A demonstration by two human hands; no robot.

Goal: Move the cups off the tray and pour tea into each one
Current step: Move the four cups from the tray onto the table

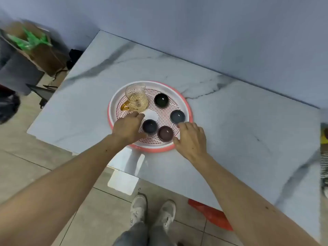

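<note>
Both hands reach in: left hand (pixel 128 126) open by the seven o'clock cup (pixel 150 126), right hand (pixel 190 137) spread, probably empty, flanking the six o'clock cup (pixel 165 133) on the tray (pixel 113 102).

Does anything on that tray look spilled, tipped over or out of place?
Nothing stands out. The four small cups, for instance the dark green one and the maroon one, stand upright on the round tray, none touching. The glass pitcher is upright too, its tea inside. No puddle shows on the marble table.

Four cups (pixel 161 99) and pitcher (pixel 136 98) sit on tray (pixel 113 100).
</note>
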